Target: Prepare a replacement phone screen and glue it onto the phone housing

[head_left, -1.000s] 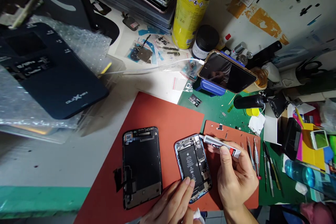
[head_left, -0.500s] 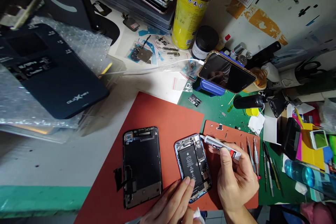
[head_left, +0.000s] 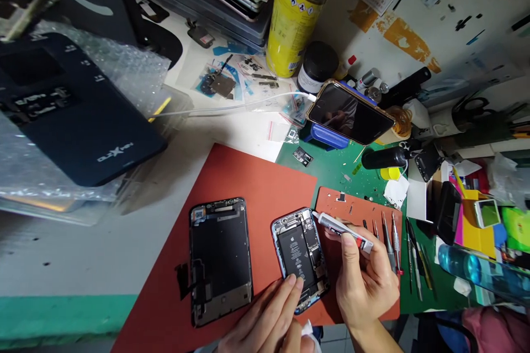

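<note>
An opened phone (head_left: 304,284) with a blue frame, its black battery and boards bare, lies on the red mat. My left hand (head_left: 265,322) has its fingertips pressed on the lower battery area, thumb bent near the bottom edge, holding it there. White tissue (head_left: 307,329) shows beside that thumb. In my right hand (head_left: 366,281) is a slim glue tube (head_left: 337,226), pinched between thumb and fingers. Its thin nozzle points left, at the phone's upper right rim; whether it touches is too fine to tell. Left of the phone lies a detached screen assembly (head_left: 221,262), inner side up.
A red mat (head_left: 248,176) spreads under the parts. Tweezers and screwdrivers (head_left: 395,242) lie at right, with a smaller red pad (head_left: 356,198) holding tiny parts. Behind stand a propped phone (head_left: 350,113), a black-lidded jar (head_left: 318,63) and a yellow spray can (head_left: 290,27).
The whole view has shifted slightly left. Against the phone, the tube's nozzle stays near the upper right rim, and both hands keep nearly the same pose.
</note>
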{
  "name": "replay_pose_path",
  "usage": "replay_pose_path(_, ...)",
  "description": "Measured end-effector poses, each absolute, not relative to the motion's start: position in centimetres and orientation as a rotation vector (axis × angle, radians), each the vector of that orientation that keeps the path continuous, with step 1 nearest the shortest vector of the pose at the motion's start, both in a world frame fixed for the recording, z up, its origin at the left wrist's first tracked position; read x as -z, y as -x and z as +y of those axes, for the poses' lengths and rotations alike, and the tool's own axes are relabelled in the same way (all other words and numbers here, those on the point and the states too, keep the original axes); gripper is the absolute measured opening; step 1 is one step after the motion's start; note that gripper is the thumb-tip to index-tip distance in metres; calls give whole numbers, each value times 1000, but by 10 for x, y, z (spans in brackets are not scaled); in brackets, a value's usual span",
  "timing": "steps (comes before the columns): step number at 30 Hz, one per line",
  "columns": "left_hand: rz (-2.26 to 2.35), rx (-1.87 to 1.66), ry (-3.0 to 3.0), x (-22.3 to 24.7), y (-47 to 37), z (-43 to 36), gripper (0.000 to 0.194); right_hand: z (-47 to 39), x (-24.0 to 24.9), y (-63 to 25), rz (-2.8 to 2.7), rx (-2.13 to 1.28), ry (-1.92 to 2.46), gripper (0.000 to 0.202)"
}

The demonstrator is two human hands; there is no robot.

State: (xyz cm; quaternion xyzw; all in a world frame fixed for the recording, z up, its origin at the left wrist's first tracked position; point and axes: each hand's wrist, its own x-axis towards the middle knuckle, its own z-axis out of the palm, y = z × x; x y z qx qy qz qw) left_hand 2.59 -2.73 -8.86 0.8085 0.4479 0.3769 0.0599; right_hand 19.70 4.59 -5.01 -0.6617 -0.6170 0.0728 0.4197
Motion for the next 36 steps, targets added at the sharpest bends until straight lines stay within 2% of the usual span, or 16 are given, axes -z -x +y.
replay_pose_path(5,1353,-1226,-2480,90,-25,-22,42,43,51,-197,-1549,-162,1679,11)
replay_pose_path(36,1322,-1259,-2472,94,-26,-26,35,38,46,-195,-1556,-181,1678,11)
